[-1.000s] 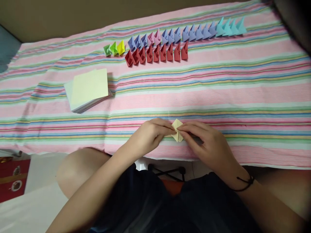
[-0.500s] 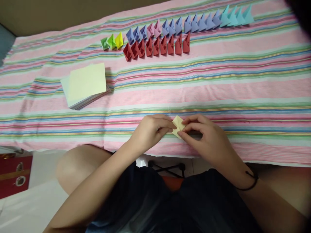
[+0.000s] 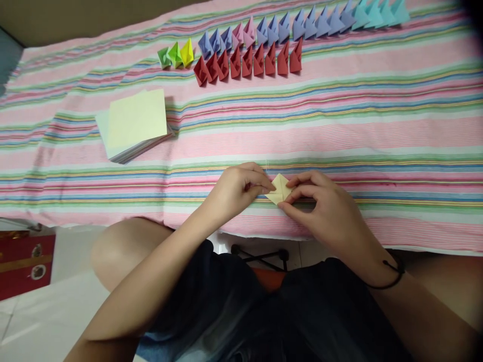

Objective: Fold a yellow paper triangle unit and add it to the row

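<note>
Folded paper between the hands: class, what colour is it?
Pale yellow; the folded paper shows best in the head view.

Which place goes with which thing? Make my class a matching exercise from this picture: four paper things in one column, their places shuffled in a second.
Things
1. pale yellow folded piece
2. paper stack
3. red folded pieces
4. turquoise folded pieces

Places
A. far right end of the back row
B. pinched between the left hand and the right hand
C. flat on the striped cloth, left of the hands
D. in a row just in front of the purple folded pieces

Pairs: 1-B, 2-C, 3-D, 4-A
</note>
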### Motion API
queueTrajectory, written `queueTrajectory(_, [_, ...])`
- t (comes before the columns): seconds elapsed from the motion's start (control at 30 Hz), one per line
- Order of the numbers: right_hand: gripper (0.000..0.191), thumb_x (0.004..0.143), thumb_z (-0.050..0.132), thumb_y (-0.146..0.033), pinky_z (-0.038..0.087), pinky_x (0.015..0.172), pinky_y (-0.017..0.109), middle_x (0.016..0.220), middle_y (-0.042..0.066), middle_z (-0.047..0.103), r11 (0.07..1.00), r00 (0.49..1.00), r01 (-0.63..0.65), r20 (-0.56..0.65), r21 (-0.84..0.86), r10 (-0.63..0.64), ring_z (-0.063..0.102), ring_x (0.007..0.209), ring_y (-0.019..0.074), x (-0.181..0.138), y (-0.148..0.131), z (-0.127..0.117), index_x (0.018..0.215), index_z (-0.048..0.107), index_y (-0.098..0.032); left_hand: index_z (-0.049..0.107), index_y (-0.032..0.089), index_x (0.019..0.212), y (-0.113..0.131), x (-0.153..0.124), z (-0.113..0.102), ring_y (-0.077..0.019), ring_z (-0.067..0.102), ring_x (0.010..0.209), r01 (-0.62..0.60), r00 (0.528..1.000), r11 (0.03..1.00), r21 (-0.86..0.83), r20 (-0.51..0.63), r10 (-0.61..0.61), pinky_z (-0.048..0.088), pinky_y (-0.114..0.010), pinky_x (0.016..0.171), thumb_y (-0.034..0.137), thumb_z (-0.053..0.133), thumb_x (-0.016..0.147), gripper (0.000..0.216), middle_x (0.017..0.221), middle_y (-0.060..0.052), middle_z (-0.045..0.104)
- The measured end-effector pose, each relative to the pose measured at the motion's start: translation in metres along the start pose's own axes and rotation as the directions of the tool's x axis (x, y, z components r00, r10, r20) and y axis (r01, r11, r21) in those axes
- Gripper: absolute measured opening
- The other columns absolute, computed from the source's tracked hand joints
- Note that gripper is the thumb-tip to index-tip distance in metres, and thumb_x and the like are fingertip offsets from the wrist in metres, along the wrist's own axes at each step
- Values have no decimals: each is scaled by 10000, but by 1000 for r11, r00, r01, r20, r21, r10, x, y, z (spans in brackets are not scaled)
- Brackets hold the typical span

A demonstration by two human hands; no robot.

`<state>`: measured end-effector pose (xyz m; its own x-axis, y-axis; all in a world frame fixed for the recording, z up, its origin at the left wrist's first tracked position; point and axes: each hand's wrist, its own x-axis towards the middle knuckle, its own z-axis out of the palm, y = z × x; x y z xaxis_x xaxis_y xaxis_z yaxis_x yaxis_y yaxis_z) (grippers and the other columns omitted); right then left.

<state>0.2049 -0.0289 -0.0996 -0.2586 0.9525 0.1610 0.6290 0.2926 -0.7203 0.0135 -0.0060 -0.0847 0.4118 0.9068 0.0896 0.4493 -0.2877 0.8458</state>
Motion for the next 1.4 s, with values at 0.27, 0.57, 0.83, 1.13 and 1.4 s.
queueTrajectory(0.27, [78,752,665,-220,521,746,389,918,34,610,996,993,-85,89,33,82,623,859,221,2,-3,-6,795,600,-223,753,179,782,-1,3,2,-107,562,669,75,997,997,19,-8,-75,434,-239,585,76,716,711,131,837,-31,669])
queueTrajectory(0.57, [160,726,695,-178,502,746,353,906,16,610,986,976,-164,150,39,156,616,815,185,6,-6,-11,861,611,-204,753,176,777,1,3,6,-94,538,654,88,996,996,19,-14,-88,418,-229,580,144,759,697,87,799,-20,624])
queueTrajectory(0.83, [161,733,701,-195,501,738,339,903,18,618,988,976,-155,155,19,151,616,823,183,7,-7,-12,867,613,-201,745,187,754,2,2,12,-99,518,653,77,997,995,58,-35,-76,406,-231,569,166,773,687,76,778,-12,580])
queueTrajectory(1.13, [186,720,720,-231,503,742,353,905,19,619,990,979,-141,151,12,137,621,828,194,6,-6,-13,870,613,-208,744,193,753,3,2,12,-99,513,652,99,995,993,69,-37,-97,411,-241,582,169,777,682,83,792,-15,591])
queueTrajectory(1.4, [201,714,723,-210,501,752,361,905,28,599,992,981,-125,148,-8,125,611,832,197,6,-7,-10,873,600,-192,740,193,749,3,2,12,-97,512,644,103,994,992,67,-49,-100,410,-242,585,151,782,670,99,781,-7,584])
